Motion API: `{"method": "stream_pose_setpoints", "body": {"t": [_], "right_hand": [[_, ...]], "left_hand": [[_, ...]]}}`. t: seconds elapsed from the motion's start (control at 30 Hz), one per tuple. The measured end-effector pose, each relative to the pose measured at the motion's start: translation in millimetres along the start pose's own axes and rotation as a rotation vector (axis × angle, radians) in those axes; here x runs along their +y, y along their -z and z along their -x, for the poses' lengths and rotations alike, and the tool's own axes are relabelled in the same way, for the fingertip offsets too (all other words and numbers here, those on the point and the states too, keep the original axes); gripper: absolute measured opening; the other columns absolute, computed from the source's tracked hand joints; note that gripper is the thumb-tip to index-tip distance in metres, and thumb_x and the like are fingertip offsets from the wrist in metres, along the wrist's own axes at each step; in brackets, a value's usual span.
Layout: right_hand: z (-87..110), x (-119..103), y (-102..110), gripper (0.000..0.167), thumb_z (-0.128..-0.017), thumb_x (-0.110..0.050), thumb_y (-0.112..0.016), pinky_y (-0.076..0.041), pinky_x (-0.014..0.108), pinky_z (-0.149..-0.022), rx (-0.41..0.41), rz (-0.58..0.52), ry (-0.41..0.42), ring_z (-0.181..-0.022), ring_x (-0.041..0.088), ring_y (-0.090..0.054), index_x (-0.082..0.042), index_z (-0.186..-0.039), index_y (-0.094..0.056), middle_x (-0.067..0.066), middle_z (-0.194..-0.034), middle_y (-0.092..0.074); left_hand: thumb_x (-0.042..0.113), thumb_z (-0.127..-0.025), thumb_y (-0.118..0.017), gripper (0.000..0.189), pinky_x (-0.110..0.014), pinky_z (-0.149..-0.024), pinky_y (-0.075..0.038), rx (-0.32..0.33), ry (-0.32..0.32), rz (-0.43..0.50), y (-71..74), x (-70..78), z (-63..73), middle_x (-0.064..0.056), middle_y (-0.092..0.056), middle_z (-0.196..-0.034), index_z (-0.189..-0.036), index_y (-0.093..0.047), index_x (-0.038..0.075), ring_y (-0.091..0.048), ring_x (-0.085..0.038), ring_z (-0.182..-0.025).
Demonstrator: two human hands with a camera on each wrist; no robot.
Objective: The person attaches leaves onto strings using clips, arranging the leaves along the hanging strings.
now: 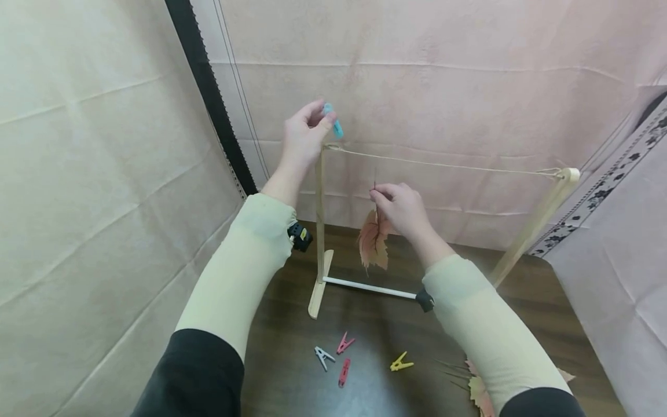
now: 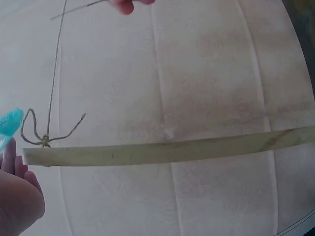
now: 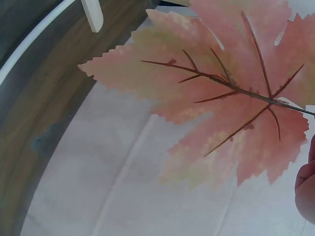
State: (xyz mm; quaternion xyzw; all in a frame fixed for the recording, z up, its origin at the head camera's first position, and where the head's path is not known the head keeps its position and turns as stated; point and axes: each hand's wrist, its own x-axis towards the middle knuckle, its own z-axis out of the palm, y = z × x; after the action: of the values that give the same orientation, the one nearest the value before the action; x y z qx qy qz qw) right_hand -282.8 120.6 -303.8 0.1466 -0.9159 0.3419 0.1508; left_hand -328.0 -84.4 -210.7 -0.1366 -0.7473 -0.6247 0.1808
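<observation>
My left hand (image 1: 306,132) pinches a light blue clothespin (image 1: 333,120) just above the top of the left wooden post (image 1: 320,214). The same clothespin (image 2: 11,124) shows at the edge of the left wrist view. My right hand (image 1: 403,209) pinches the thin stem of an artificial maple leaf (image 1: 374,240), which hangs downward below the string (image 1: 443,164). The stem's upper end reaches up near the string. In the right wrist view the leaf (image 3: 231,93) is orange-pink with dark veins; only a bit of the hand (image 3: 306,191) shows there.
Several clothespins lie on the dark wooden table (image 1: 281,359): a grey-blue one (image 1: 323,357), two red ones (image 1: 344,372) and a yellow one (image 1: 400,362). More leaves (image 1: 479,391) lie partly under my right forearm. The frame's right post (image 1: 537,226) and white bottom bar (image 1: 370,286) stand before hanging cloth.
</observation>
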Motion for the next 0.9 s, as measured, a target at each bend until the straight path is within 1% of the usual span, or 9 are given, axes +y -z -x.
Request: {"method": "stream_pose_setpoints", "body": {"t": [0.1,0.2,0.33,0.4,0.47,0.53,0.63,0.77,0.9], "right_hand": [[-3.5,-4,-2,0.031,-0.095,-0.031,-0.054,-0.041,0.043,-0.088,-0.016,0.012,0.001,-0.103,0.025,-0.053,-0.009,-0.113,-0.068,0.006,-0.108,-0.067],[-6.8,-8,-5,0.030,-0.095,-0.029,-0.055,-0.041,0.043,-0.089,-0.022,0.024,0.011,-0.103,0.026,-0.054,-0.009,-0.112,-0.068,0.006,-0.109,-0.067],[-9.9,-13,-9,0.028,-0.095,-0.027,-0.055,-0.041,0.042,-0.090,-0.008,0.028,0.020,-0.104,0.027,-0.055,-0.008,-0.110,-0.069,0.006,-0.108,-0.068],[-11.4,-14,-10,0.027,-0.095,-0.026,-0.055,-0.042,0.041,-0.089,-0.006,0.021,0.017,-0.104,0.026,-0.056,-0.008,-0.109,-0.069,0.006,-0.107,-0.068],[-13.6,-16,-10,0.027,-0.095,-0.026,-0.054,-0.043,0.040,-0.087,-0.008,0.030,0.011,-0.102,0.025,-0.058,-0.008,-0.109,-0.069,0.005,-0.105,-0.069],[-16.5,-16,-11,0.027,-0.096,-0.026,-0.054,-0.044,0.039,-0.086,-0.015,0.036,-0.001,-0.100,0.023,-0.060,-0.007,-0.109,-0.068,0.005,-0.104,-0.069],[-20.5,-18,-12,0.026,-0.096,-0.025,-0.054,-0.045,0.038,-0.085,-0.020,0.056,-0.021,-0.098,0.022,-0.061,-0.008,-0.108,-0.069,0.005,-0.102,-0.069],[-24.1,-22,-13,0.026,-0.095,-0.025,-0.055,-0.046,0.038,-0.085,-0.026,0.082,-0.028,-0.096,0.022,-0.062,-0.007,-0.108,-0.069,0.006,-0.100,-0.070],[-27.1,-27,-15,0.026,-0.095,-0.024,-0.055,-0.046,0.038,-0.086,-0.049,0.114,-0.026,-0.098,0.022,-0.062,-0.007,-0.108,-0.070,0.006,-0.100,-0.070]], "left_hand": [[0.031,-0.090,-0.063,0.043,-0.021,-0.088,-0.041,-0.031,0.022,-0.041,-3.6,-0.1,0.4,-0.001,-0.062,-0.114,-0.128,-0.057,0.011,-0.054,-0.010,-0.105],[0.029,-0.091,-0.063,0.039,-0.023,-0.087,-0.042,-0.052,0.024,-0.069,-6.4,-1.3,0.2,-0.001,-0.063,-0.112,-0.124,-0.059,0.010,-0.055,-0.011,-0.104],[0.028,-0.092,-0.061,0.037,-0.025,-0.087,-0.043,-0.090,0.018,-0.092,-8.3,-1.9,0.2,-0.003,-0.063,-0.110,-0.122,-0.060,0.008,-0.055,-0.012,-0.103],[0.030,-0.092,-0.060,0.036,-0.026,-0.088,-0.042,-0.105,0.016,-0.131,-8.6,-1.8,0.1,-0.002,-0.063,-0.110,-0.121,-0.060,0.008,-0.055,-0.012,-0.102],[0.032,-0.092,-0.059,0.036,-0.027,-0.098,-0.032,-0.108,0.007,-0.198,-9.0,-1.4,-0.5,-0.001,-0.064,-0.109,-0.120,-0.061,0.010,-0.056,-0.010,-0.102],[0.035,-0.092,-0.058,0.036,-0.029,-0.104,-0.021,-0.107,-0.004,-0.273,-9.1,-1.9,-2.1,0.002,-0.065,-0.109,-0.119,-0.062,0.012,-0.056,-0.008,-0.102],[0.039,-0.092,-0.057,0.035,-0.034,-0.105,-0.007,-0.106,-0.024,-0.377,-9.0,-2.3,-4.0,0.006,-0.066,-0.107,-0.118,-0.063,0.016,-0.057,-0.003,-0.100],[0.038,-0.093,-0.057,0.032,-0.036,-0.102,-0.008,-0.122,-0.047,-0.437,-9.5,-2.3,-4.6,0.009,-0.068,-0.104,-0.116,-0.065,0.018,-0.058,-0.002,-0.096],[0.038,-0.094,-0.056,0.031,-0.037,-0.103,-0.006,-0.135,-0.048,-0.455,-9.4,-3.3,-4.0,0.010,-0.068,-0.102,-0.115,-0.065,0.018,-0.056,-0.002,-0.100]]}}
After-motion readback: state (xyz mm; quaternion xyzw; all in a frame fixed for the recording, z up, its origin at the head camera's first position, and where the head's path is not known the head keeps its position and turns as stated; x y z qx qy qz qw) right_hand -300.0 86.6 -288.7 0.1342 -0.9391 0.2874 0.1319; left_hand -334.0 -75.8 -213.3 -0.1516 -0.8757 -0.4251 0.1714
